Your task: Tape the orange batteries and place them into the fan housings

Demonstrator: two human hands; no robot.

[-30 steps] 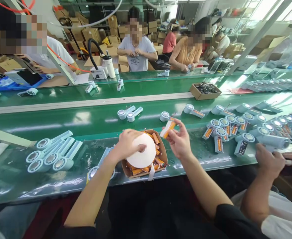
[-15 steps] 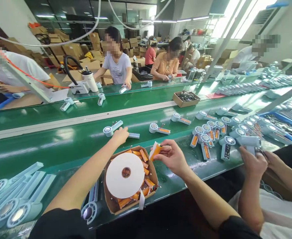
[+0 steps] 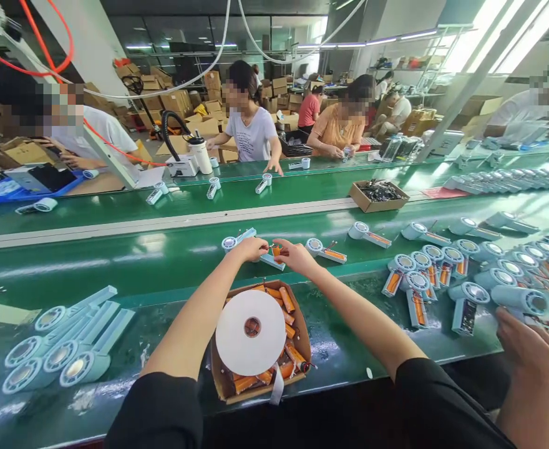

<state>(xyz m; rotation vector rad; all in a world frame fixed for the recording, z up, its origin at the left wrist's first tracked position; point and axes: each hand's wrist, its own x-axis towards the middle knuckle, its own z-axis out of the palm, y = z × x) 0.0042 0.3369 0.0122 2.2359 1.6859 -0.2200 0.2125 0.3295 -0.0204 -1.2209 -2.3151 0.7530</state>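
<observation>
Both my arms reach out over the green belt [image 3: 115, 262]. My left hand [image 3: 250, 248] is closed on a pale blue hand-fan shell [image 3: 256, 249] that lies on the belt. My right hand [image 3: 296, 255] pinches an orange battery cell [image 3: 276, 251] down onto the open handle of that shell. Below my arms sits a cardboard box [image 3: 302, 324] of orange cells, with a white tape roll [image 3: 251, 332] resting on top of it.
Several fan shells lie at the left [image 3: 63, 349] and in a cluster at the right [image 3: 433, 268]. A co-worker's hand [image 3: 531, 355] works at the lower right. Across the belt sit other workers, a small parts box [image 3: 378, 194] and a white machine [image 3: 188, 163].
My right hand carried the orange cell from above the box forward to the fan shell. My left hand left the tape roll, reached to the belt and took hold of the shell.
</observation>
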